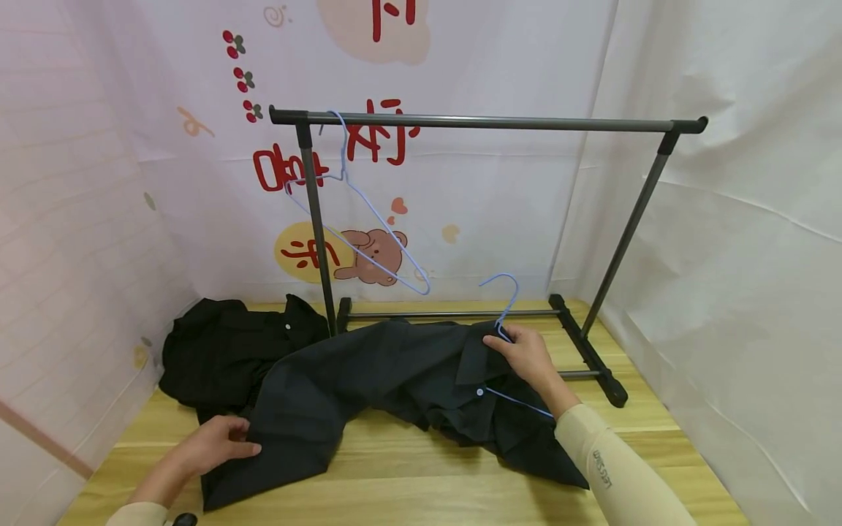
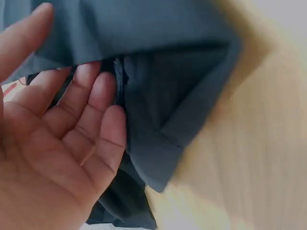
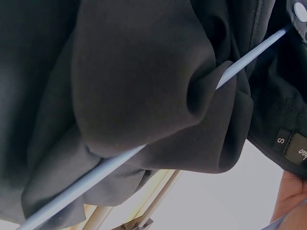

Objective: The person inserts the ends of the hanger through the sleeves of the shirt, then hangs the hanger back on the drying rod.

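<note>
A black collared shirt (image 1: 388, 365) is spread across the table, one sleeve stretched to the left. My right hand (image 1: 526, 354) pinches the neck of a light blue hanger (image 1: 506, 292) together with the shirt's collar. The hanger's lower bar (image 3: 108, 172) passes through the folds, and a label (image 3: 296, 148) marked S shows inside the collar. At the left end of the sleeve is my left hand (image 1: 213, 446). In the left wrist view its fingers (image 2: 108, 129) reach under the cloth edge, loosely bent, with the thumb apart from them.
A second black garment (image 1: 230, 351) lies bunched at the left on the wooden table (image 1: 395, 482). Behind stands a metal clothes rack (image 1: 493, 123), with another blue hanger (image 1: 388, 212) on its bar at the left. White printed cloth (image 1: 500, 66) closes off the back.
</note>
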A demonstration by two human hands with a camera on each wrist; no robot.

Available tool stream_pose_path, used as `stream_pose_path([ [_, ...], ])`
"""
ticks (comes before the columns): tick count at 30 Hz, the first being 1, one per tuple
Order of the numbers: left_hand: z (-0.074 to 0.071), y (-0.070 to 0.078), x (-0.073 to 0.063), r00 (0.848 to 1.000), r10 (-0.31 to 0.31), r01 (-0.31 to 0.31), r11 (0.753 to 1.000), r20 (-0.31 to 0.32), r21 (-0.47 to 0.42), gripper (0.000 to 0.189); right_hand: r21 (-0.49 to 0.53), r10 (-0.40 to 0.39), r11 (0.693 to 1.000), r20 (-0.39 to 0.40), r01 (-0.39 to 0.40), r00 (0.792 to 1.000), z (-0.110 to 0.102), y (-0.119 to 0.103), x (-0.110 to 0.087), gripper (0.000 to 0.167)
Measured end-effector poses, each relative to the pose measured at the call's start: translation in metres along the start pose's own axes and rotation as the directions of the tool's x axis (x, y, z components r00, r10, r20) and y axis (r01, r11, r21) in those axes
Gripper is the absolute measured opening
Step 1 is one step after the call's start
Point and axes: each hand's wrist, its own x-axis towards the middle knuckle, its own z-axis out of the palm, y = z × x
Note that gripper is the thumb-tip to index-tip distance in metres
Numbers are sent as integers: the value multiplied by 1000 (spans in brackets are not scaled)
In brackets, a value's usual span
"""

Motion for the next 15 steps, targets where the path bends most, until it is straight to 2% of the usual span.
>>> stream_pose_path([
  [3,-3,-6,-6,997,82,-82,997,0,-10,28,-2,0,1000,1,0,1000,0,0,0,47],
  [4,-4,-5,-8,996,85,-86,996,-21,-28,29,-3,2,1000,2,-2,1000,0,0,0,47],
  [6,-10,1,-12,992,81,-85,995,-98,-42,22,-4,7,1000,3,-7,1000,0,0,0,47],
  [8,-20,13,-17,975,61,-70,997,-212,-35,21,-8,11,1000,2,-11,1000,0,0,0,47],
  [9,-25,20,-19,960,46,-55,998,-277,-26,24,-7,12,1000,0,-12,1000,0,0,0,47],
  [12,-45,38,-26,890,49,-32,998,-454,45,33,-2,17,1000,-8,-17,1000,0,-1,0,46],
  [13,-53,43,-28,868,63,-35,997,-493,65,36,-1,21,1000,-10,-21,1000,0,-1,0,46],
  [15,-69,52,-32,838,79,-37,995,-539,90,41,2,25,1000,-12,-25,1000,-1,-1,0,46],
])
